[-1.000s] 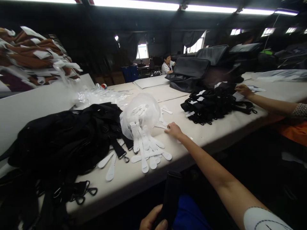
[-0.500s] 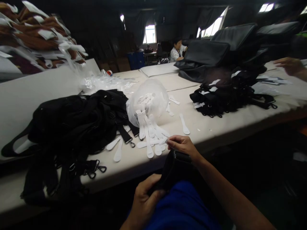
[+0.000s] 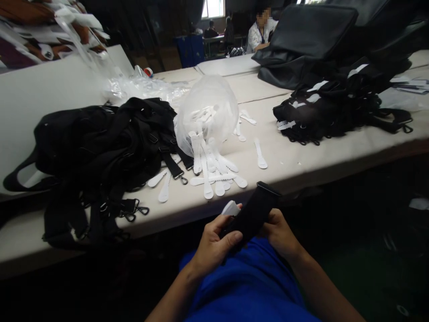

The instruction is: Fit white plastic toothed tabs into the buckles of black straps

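Note:
Below the table's front edge, over my blue lap, my left hand (image 3: 214, 241) and my right hand (image 3: 278, 230) both grip a black strap pad (image 3: 251, 214). A white plastic strip (image 3: 230, 208) pokes out at the pad's left side, by my left fingers. On the table just beyond lie several loose white strips (image 3: 214, 176), spilling from a clear plastic bag (image 3: 208, 109). A single strip (image 3: 260, 154) lies to their right.
A heap of black straps with metal clips (image 3: 100, 147) covers the table's left part. Another black pile (image 3: 335, 114) and black bags (image 3: 308, 31) sit at the right. Crumpled clear plastic (image 3: 140, 87) lies behind. A person (image 3: 261, 31) sits far back.
My right hand picked a white strip off the table and came back to my lap. Both hands now hold the black pad together. The view tilted downward; the co-worker's arm at right left the picture.

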